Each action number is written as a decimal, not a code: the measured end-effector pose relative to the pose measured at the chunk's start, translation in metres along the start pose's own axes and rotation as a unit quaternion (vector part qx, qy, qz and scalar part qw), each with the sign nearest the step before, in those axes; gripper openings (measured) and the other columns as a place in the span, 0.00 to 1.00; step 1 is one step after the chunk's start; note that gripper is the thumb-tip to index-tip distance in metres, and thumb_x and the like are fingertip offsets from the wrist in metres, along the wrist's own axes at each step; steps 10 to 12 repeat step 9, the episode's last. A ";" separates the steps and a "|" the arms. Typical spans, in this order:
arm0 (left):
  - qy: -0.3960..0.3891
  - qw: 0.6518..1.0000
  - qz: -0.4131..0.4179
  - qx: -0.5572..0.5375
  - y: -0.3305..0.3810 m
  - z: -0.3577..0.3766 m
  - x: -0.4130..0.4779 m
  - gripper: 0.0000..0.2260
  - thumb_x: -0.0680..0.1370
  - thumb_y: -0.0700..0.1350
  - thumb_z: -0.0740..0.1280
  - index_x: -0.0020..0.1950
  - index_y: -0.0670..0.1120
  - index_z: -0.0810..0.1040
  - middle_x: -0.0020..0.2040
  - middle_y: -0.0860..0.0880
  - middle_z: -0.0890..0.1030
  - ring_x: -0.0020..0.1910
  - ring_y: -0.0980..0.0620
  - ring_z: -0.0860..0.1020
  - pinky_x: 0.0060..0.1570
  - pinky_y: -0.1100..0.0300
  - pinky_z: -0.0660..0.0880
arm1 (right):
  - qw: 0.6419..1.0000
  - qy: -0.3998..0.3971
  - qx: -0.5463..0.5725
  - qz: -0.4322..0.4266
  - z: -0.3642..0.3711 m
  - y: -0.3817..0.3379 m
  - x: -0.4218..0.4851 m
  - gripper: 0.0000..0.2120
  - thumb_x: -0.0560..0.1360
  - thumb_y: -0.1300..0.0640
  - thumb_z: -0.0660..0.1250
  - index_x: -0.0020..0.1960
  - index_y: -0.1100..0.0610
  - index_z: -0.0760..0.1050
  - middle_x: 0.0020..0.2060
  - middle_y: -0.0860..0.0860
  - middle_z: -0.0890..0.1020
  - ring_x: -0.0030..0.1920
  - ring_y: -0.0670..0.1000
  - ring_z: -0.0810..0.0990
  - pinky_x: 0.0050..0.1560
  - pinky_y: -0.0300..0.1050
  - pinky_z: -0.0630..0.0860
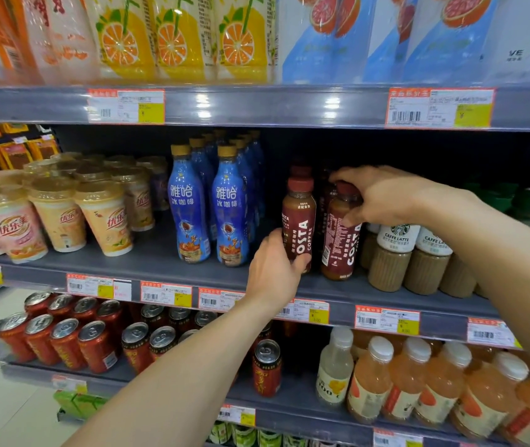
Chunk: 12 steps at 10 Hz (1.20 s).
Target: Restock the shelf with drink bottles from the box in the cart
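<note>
- Left forearm (167, 375) is nearest the lens, coming in from 6 o'clock. The left hand (273, 272) at its end has its fingers wrapped round the lower body of a dark-red plastic Costa coffee bottle with a maroon cap (299, 217).
- Where's that bottle?
- At the front edge of the grey metal middle shelf (160, 269). The hand hides its base, so I can't tell if it's down. It lies at 1 o'clock from the hand's middle, long axis upright, 12 to 6.
- Right hand?
- The right hand (383, 198) comes in from 3 o'clock and grips a second dark-red Costa bottle (341, 243) from above, round cap and shoulder. That one is just beside the first, at its 3 o'clock, and leans a touch.
- Neighbours?
- Tall blue plastic coffee bottles with tan caps (189, 214) at 9 o'clock of the pair, with a gap between. Squat white-sleeved Starbucks latte bottles (396, 253) at 3 o'clock, very close; contact unclear.
- What does the next move turn on?
- My guess is the dark lane behind the pair, toward 12 o'clock. Both bottles are upright, so they'd slide straight back with no turning. Each hand has its own bottle. The latte row looks like the bump risk.
- Box, cart?
- Out of view.
</note>
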<state>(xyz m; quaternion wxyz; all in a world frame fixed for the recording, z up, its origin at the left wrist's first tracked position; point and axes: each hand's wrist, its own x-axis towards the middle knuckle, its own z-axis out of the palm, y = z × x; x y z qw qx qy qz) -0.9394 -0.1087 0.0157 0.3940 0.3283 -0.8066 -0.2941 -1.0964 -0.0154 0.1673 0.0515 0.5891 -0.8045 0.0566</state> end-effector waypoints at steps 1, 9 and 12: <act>-0.008 1.000 0.001 -0.003 0.000 -0.003 -0.002 0.19 0.74 0.52 0.73 0.62 0.50 0.72 0.55 0.50 0.78 0.53 0.51 0.78 0.53 0.50 0.76 | 1.000 0.004 -0.017 -0.003 0.003 0.002 0.002 0.47 0.67 0.45 0.78 0.78 0.44 0.55 0.72 0.53 0.69 0.66 0.56 0.72 0.64 0.48 0.72; 0.033 0.975 0.148 0.164 0.035 -0.065 -0.023 0.27 0.78 0.51 0.68 0.75 0.45 0.65 0.72 0.48 0.69 0.74 0.49 0.61 0.75 0.53 0.60 | 0.969 0.226 0.060 -0.082 0.003 -0.011 -0.094 0.19 0.73 0.49 0.72 0.61 0.55 0.81 0.56 0.51 0.81 0.57 0.55 0.77 0.57 0.51 0.75; 0.033 0.975 0.148 0.164 0.035 -0.065 -0.023 0.27 0.78 0.51 0.68 0.75 0.45 0.65 0.72 0.48 0.69 0.74 0.49 0.61 0.75 0.53 0.60 | 0.969 0.226 0.060 -0.082 0.003 -0.011 -0.094 0.19 0.73 0.49 0.72 0.61 0.55 0.81 0.56 0.51 0.81 0.57 0.55 0.77 0.57 0.51 0.75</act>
